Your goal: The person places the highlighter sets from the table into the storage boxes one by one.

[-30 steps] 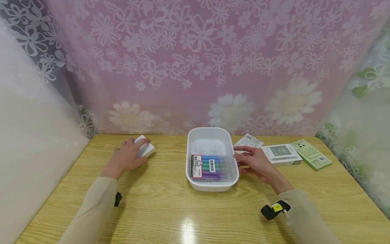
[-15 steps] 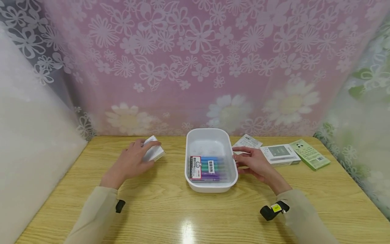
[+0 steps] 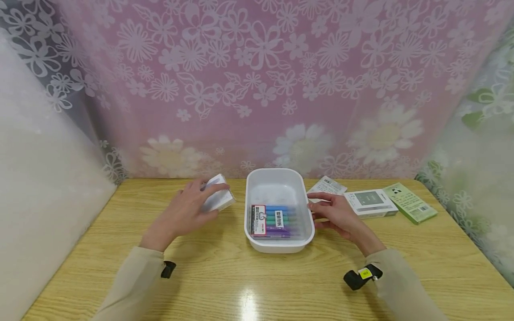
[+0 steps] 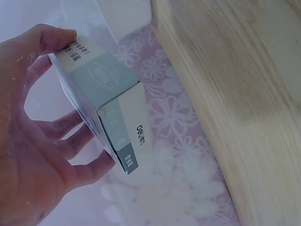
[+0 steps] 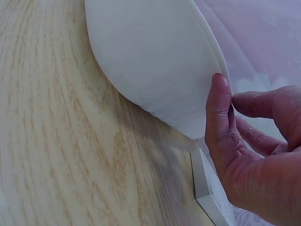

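Observation:
My left hand point(image 3: 180, 214) grips a small white and pale blue-green carton point(image 4: 117, 103) by its sides, left of a white plastic tray point(image 3: 279, 248). Printed on the carton is the word "deli", as the left wrist view shows. My right hand point(image 3: 337, 216) is at the tray's right side, its fingertips touching the outer wall and rim. Inside the tray's near half lies a clear pack of blue, green and purple pens point(image 3: 277, 220). The far half of the tray shows bare white plastic.
Right of the tray, along the table's back, lie a white printed box point(image 3: 329, 185) partly behind my right hand, a white box with a grey-green panel point(image 3: 371, 203) and a green box point(image 3: 411, 205). A flowered curtain point(image 3: 249, 111) hangs behind the wooden table point(image 3: 209, 276).
My left hand has moved right with the carton, bringing it closer to the tray. My right hand has stayed at the tray's side, and the pen pack lies as before.

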`<state>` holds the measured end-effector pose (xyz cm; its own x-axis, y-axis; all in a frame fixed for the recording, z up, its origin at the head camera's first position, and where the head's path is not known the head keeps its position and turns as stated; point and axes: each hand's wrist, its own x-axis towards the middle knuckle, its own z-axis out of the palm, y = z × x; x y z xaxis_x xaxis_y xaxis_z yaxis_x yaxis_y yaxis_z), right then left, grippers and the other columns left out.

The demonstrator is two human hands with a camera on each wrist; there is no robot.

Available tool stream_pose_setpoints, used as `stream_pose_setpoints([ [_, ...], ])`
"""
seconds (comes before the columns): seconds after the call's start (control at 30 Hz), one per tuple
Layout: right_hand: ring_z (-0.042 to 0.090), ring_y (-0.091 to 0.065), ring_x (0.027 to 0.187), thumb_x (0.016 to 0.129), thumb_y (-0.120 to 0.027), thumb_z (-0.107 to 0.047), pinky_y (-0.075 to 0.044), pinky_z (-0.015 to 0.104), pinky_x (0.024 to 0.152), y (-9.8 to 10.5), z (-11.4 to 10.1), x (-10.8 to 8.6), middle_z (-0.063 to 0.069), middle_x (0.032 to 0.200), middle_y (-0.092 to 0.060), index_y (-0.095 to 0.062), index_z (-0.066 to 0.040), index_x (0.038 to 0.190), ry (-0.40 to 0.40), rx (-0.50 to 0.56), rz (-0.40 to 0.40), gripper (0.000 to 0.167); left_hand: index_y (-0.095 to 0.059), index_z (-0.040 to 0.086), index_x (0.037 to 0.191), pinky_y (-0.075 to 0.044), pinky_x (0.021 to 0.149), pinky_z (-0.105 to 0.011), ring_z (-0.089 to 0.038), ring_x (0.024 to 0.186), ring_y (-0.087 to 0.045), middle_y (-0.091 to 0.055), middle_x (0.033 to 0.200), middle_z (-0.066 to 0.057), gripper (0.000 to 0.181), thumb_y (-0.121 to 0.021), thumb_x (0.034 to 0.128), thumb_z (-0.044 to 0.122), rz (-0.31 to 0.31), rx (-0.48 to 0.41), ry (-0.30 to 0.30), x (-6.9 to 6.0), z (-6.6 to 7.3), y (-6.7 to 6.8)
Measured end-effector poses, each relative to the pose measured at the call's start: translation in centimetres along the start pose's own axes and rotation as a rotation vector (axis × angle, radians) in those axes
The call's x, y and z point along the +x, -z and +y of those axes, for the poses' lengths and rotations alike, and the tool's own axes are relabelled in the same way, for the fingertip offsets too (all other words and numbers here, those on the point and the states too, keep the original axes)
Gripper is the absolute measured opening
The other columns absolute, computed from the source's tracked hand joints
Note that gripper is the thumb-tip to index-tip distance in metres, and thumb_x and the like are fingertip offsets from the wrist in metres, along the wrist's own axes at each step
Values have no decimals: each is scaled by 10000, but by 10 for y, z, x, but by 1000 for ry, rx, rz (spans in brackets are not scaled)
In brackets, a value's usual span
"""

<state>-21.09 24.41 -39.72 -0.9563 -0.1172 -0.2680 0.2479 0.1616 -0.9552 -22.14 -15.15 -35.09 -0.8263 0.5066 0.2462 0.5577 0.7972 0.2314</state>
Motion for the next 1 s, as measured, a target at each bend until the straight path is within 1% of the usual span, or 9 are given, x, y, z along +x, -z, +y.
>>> stream_pose_setpoints([
  [0.07, 140, -725, 852, 1013, -657, -248, -632, 307, 723, 0, 0, 0, 1, 1020, -757, -426, -42, 1532, 1, 1, -1, 604, -481, 403, 1478, -480, 921, -618, -356, 1279, -516, -444, 1539, -159, 607, -683, 912, 321, 0, -8, -9, 1, 4, 1],
  [0.27, 144, -728, 857, 1015, -653, -246, -632, 307, 726, 1, 0, 0, 4, 1029, -759, -428, -45, 1531, -2, -2, 2, 598, -489, 409, 1481, -467, 941, -619, -353, 1302, -505, -449, 1533, -160, 606, -685, 913, 324, -3, -20, -45, 4, 15, 2],
  [0.47, 143, -726, 859, 1016, -653, -246, -631, 303, 725, 1, 0, 1, 10, 1036, -755, -428, -47, 1532, -7, -4, 4, 596, -517, 420, 1452, -465, 932, -584, -335, 1271, -519, -467, 1510, -136, 577, -695, 912, 321, 6, -37, -69, 7, 24, 0],
  [0.53, 143, -727, 861, 1015, -655, -246, -631, 303, 724, 1, 0, 0, 11, 1037, -755, -428, -49, 1532, -7, 0, 4, 598, -513, 441, 1447, -463, 936, -574, -326, 1276, -518, -468, 1511, -122, 571, -695, 918, 323, 4, -39, -74, 8, 26, 0],
  [0.67, 143, -728, 862, 1017, -650, -239, -631, 301, 721, 1, 0, 0, 12, 1039, -757, -423, -44, 1535, -3, 4, 1, 598, -494, 465, 1456, -466, 951, -588, -337, 1324, -505, -446, 1543, -123, 586, -699, 924, 326, 4, -40, -99, 9, 31, -3],
  [0.73, 144, -730, 864, 1019, -648, -238, -630, 298, 722, 1, 0, 0, 11, 1041, -757, -425, -46, 1533, -5, 3, 0, 593, -496, 457, 1459, -471, 942, -588, -345, 1341, -498, -430, 1559, -126, 589, -702, 923, 325, 8, -41, -116, 10, 33, -4],
  [0.87, 144, -730, 862, 1020, -647, -239, -630, 299, 723, 1, -1, -1, 8, 1039, -758, -426, -45, 1532, -7, 2, 0, 591, -509, 438, 1457, -480, 904, -551, -316, 1300, -525, -443, 1537, -109, 586, -708, 919, 317, 21, -43, -150, 13, 38, -5],
  [1.0, 143, -730, 858, 1017, -650, -235, -631, 300, 723, -1, -1, 0, 8, 1036, -757, -423, -44, 1535, -6, 7, -1, 596, -516, 441, 1454, -486, 899, -533, -293, 1269, -536, -469, 1515, -107, 584, -700, 915, 317, 19, -45, -164, 16, 42, -6],
])
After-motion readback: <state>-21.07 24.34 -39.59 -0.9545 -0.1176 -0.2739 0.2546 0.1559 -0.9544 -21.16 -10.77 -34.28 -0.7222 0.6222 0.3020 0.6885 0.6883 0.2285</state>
